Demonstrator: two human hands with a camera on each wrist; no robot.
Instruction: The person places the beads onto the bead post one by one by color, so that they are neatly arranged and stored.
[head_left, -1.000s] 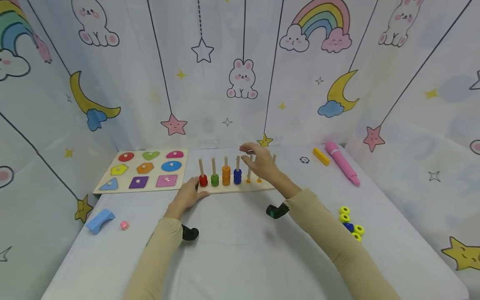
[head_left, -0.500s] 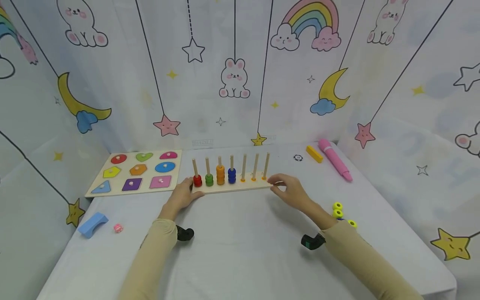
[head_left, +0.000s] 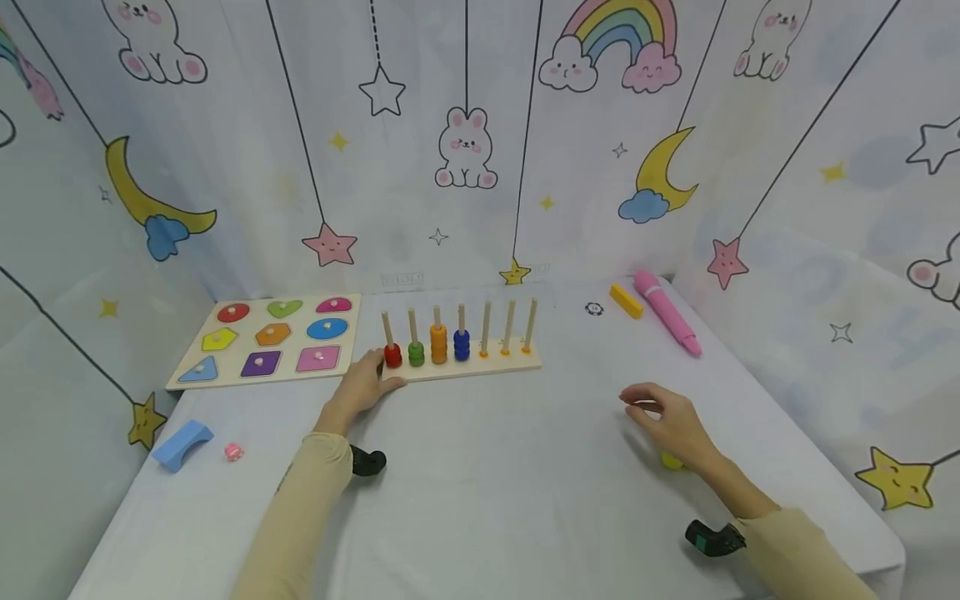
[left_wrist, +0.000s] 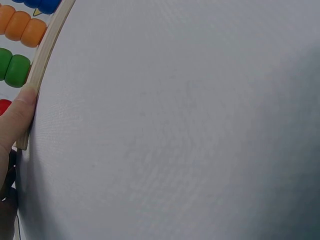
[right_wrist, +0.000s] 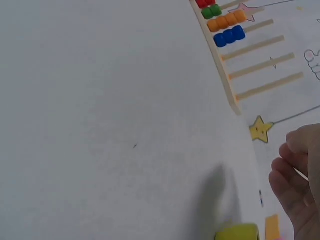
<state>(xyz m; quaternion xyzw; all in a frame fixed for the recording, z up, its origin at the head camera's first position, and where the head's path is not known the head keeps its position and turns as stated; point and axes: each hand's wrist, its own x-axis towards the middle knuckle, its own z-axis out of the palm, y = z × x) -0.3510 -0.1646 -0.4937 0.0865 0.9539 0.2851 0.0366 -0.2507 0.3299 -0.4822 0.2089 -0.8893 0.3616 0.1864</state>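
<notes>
Well, peg board [head_left: 487, 363]: pale wood, long and flat, lying at 12 o'clock from the middle of the desk [head_left: 487, 500], with seven round upright pegs in a row.
Beads: glossy and rounded, red beads [head_left: 393, 355], green beads [head_left: 416, 353], orange beads [head_left: 438, 343] and blue beads [head_left: 461, 345] stacked on the four pegs towards 9 o'clock; three bare pegs [head_left: 508, 325] stand towards 3 o'clock, orange at the foot.
Left hand [head_left: 361, 388]: grasping the board's 9 o'clock end; the left wrist view gives the closest look at the thumb [left_wrist: 17, 112], its pad against the plain cut edge beside the green beads.
Right hand [head_left: 670, 423]: released, fingers loosely bent, in the air at 3 o'clock, well apart from the board.
Yellow piece [head_left: 671, 461]: smooth, partly hidden below the right hand; the right wrist view shows its rounded side at 5 o'clock.
Puzzle board [head_left: 288, 360]: flat, at 10 o'clock, set with nine coloured shapes; only the head view shows it.
Blue arch [head_left: 180, 446]: smooth block at 9 o'clock, near a small pink piece [head_left: 234, 451].
Yellow block [head_left: 626, 301]: at 2 o'clock, just beside a pink cylinder [head_left: 669, 315].
Backdrop [head_left: 405, 192]: printed fabric; faint lettering [head_left: 402, 280] low down, too blurred to read.
</notes>
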